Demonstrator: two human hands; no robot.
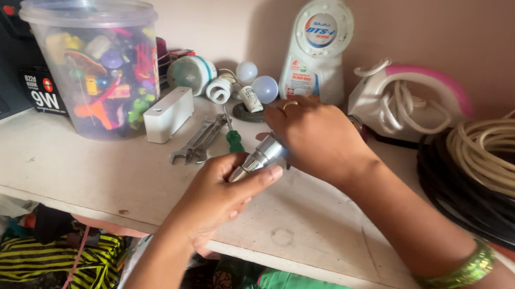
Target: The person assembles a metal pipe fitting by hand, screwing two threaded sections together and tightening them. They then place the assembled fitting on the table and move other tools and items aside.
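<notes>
Over the white shelf (58, 167), beside coiled black and cream cable (509, 180) and a clear lidded tub of toys (93, 65). Right hand (318, 137) closed over the top of a silvery metal torch (258, 159); left hand (222, 191) pinching its lower end. Adjustable wrench (196, 145) just beside.

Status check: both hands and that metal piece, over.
Left hand grips silver metal cylinder from below. Right hand closed over its top end. Wrench and green-handled screwdriver lie just behind on shelf.

Small silvery metal cylinder (260, 158), shiny; tilted, upper end toward the right; held above the shelf
</notes>
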